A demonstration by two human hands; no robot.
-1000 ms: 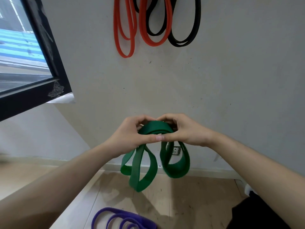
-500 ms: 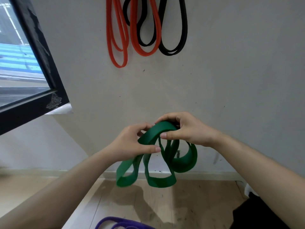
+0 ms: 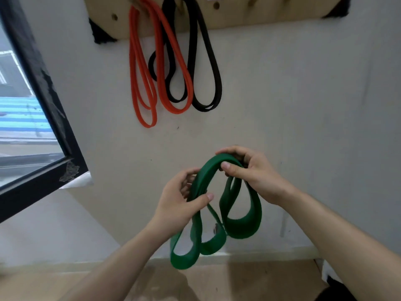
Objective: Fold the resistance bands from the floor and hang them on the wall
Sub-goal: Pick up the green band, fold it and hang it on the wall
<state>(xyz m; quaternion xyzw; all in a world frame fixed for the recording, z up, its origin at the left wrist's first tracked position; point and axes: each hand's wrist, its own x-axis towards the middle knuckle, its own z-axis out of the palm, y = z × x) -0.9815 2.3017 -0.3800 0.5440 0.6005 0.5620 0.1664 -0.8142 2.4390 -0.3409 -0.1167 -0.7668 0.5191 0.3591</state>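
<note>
A wide green resistance band [image 3: 243,224] is folded into several loops and held in front of the wall. My left hand [image 3: 180,200] grips the bunched strands at the left side of the fold, thumb across them. My right hand [image 3: 249,172] pinches the top of the arch, thumb in front and fingers behind. The loops dangle below both hands. High on the wall a wooden peg board [image 3: 238,16] carries orange bands [image 3: 149,83] and black bands [image 3: 206,79] hanging from its pegs.
A black-framed window [image 3: 43,88] juts out on the left. The pale wall [image 3: 303,105] stands straight ahead, with a skirting board [image 3: 271,253] and wooden floor [image 3: 195,281] below. Black clothing [image 3: 338,290] shows at the bottom right.
The view has tilted upward, bringing the peg board into sight and losing the purple band on the floor. Both hands have lifted the green band, and my right hand has risen above my left.
</note>
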